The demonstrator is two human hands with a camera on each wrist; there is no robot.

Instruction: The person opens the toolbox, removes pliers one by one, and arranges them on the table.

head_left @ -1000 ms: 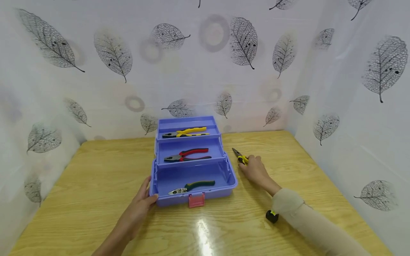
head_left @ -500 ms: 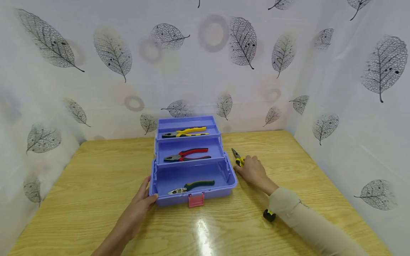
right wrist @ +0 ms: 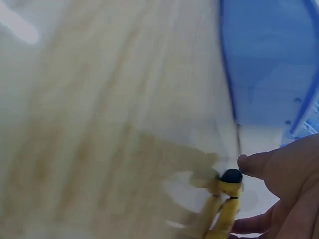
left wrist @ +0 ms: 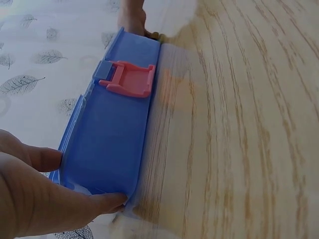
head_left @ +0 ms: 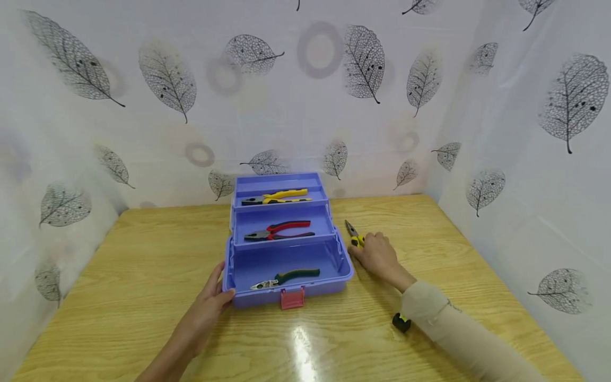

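gripping left hand [head_left: 206, 306]: curled round a corner of the blue-violet toolbox [head_left: 258, 299];
right hand [head_left: 378, 258]: at yellow-black pliers [head_left: 353, 234]; cannot tell whether pinching;

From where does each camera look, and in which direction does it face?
Head: worn on the head, facing forward and down at the toolbox and table; left hand, right hand and forearms show.
Left wrist: facing along the toolbox front and its pink latch; left thumb and fingers show, right hand farther off.
Right wrist: facing the table, toolbox side and yellow-handled pliers; part of the right hand shows.
Shared: head and left wrist both show the pink latch.
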